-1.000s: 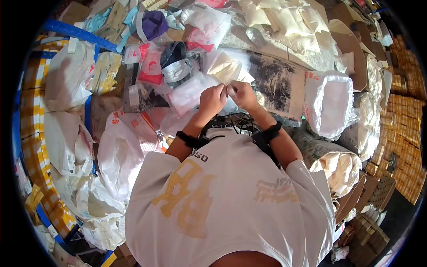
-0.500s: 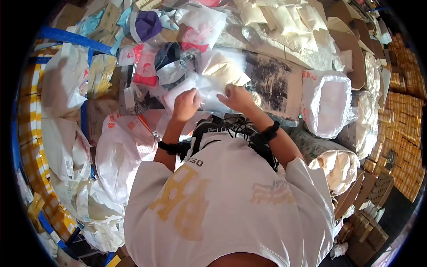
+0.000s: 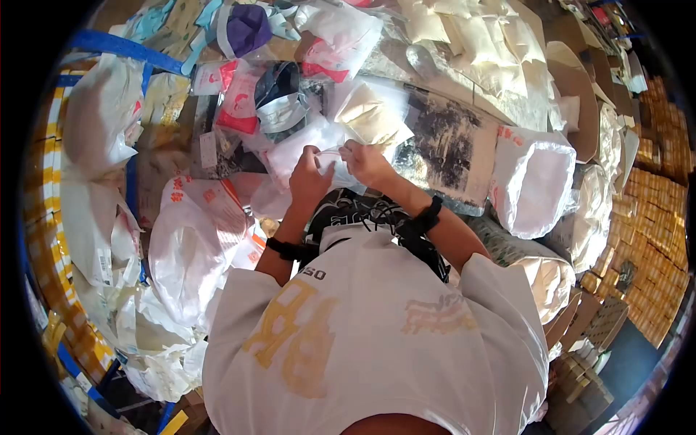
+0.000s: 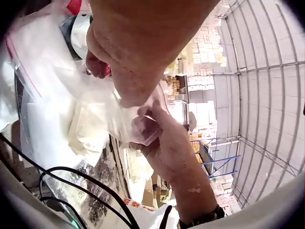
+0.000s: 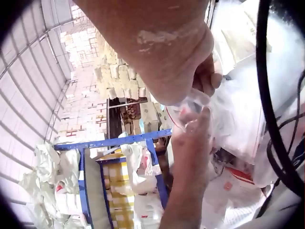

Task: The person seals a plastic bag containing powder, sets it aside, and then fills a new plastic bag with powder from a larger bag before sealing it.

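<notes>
Two hands held one clear plastic bag point(image 3: 330, 153), thin and apparently empty, on the wearer's side of a cream-coloured packet point(image 3: 371, 119), taken here as landmark. Left hand point(image 3: 312, 177): lower left of the packet, fingers curled in, film caught between finger and thumb. Right hand point(image 3: 368, 165): just below the packet and the nearer of the two, fingers narrow, pinching the same film farther along. A red line, probably the zip strip, showed on the film in the right wrist view.

Key relation: the bag's held edge ran roughly crosswise from hand to hand, just short of the packet's near side. The packet lay slantwise, long axis falling from upper left to lower right, beyond the right fingers as seen by the wearer. Neither hand appeared to touch it. Judgement: handling of the film turned on that crosswise span, with each hand working its own end. Whether the bag's mouth had parted could not be told; glare and the hands hid it.

Surroundings: a pink-and-white packet point(image 3: 239, 109) well to the left of the cream-coloured packet; stained tabletop point(image 3: 457, 145) to its right.
</notes>
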Tool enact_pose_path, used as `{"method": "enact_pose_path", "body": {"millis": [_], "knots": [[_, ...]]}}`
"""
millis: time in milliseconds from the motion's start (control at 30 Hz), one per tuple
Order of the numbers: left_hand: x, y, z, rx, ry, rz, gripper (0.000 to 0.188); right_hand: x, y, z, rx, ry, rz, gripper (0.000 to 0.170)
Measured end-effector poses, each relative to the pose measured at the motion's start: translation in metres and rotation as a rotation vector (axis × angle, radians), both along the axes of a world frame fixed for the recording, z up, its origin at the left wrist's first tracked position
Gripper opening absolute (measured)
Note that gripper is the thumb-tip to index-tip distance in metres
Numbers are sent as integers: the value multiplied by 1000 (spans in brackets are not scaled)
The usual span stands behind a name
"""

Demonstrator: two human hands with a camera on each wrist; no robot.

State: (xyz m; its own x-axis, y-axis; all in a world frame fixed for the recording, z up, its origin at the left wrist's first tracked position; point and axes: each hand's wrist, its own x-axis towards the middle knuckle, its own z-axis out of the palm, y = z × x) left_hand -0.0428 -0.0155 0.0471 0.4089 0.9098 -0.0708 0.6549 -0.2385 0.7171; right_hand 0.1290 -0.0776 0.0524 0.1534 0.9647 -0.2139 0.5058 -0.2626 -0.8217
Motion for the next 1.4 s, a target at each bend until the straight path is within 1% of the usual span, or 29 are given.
{"method": "enact_pose_path", "body": {"millis": [33,67,100,167,200,300,400,433,467,500,533,567,600,633,700,733,767,833,867,933,967,1033,1067,1167,1233,1267,1300,1333,1400], "knots": [[-2,1,-11,-51,24,25,32,1,1,-1,-2,-21,2,24],[-6,4,-21,-1,66,62,21,2,1,-3,-5,-42,4,22],[-11,11,-23,-28,104,82,20,5,2,-4,-7,-65,4,21],[-23,23,-26,-86,182,113,17,16,-1,-8,55,-303,104,19],[-25,27,-20,-40,111,163,15,20,-1,-7,86,-421,155,18],[-37,39,-20,87,86,197,17,33,11,-4,-106,-2,377,28],[-69,50,-44,12,-111,352,21,52,29,-21,-112,259,321,54],[-78,50,-44,22,-102,371,22,67,41,-43,-204,103,280,78],[-90,48,-41,33,-90,388,23,75,50,-67,-242,-143,188,88],[-101,47,-39,45,-78,406,24,76,61,-75,-273,-389,93,99],[-109,45,-44,103,-87,444,22,77,72,-83,-369,-442,26,109],[-117,40,-46,17,-97,507,21,77,81,-91,-465,-495,-41,120],[-117,35,-32,-70,-106,570,21,75,90,-93,-512,-481,-71,132],[-120,30,-24,-157,-115,633,20,69,97,-99,-559,-550,-74,133],[-131,20,-32,-161,-158,707,20,59,112,-110,-652,-691,-80,135],[-137,14,-37,-164,-181,742,20,58,116,-124,-621,-706,-103,135],[-145,9,-42,-132,-144,724,21,58,119,-137,-572,-723,-109,135],[-153,4,-44,-71,-78,680,22,55,123,-146,-470,-760,-128,135],[-155,0,-44,-111,-76,693,23,52,125,-150,-419,-801,-155,123],[-145,1,-26,-187,-76,718,23,51,129,-151,-351,-815,-83,104],[-147,-1,-30,-195,-119,728,24,51,129,-152,-319,-820,-48,95],[-152,-5,-46,-211,-205,745,24,52,128,-156,-263,-803,-69,73],[-156,-5,-54,-137,-189,704,24,54,127,-158,-236,-795,-82,63],[-157,-1,-68,54,-138,566,26,69,120,-148,-178,-615,-111,55],[-149,4,-57,143,-92,464,29,90,110,-154,-15,-541,-137,49],[-141,6,-51,17,-189,538,31,102,104,-158,67,-502,-149,46],[-127,7,-42,-109,-285,610,33,113,99,-141,-1,-400,-162,44],[-118,9,-38,-236,-381,679,34,127,96,-117,-188,-193,-158,43],[-113,11,-50,-285,-409,667,38,165,75,-107,-155,330,-128,40]]}}
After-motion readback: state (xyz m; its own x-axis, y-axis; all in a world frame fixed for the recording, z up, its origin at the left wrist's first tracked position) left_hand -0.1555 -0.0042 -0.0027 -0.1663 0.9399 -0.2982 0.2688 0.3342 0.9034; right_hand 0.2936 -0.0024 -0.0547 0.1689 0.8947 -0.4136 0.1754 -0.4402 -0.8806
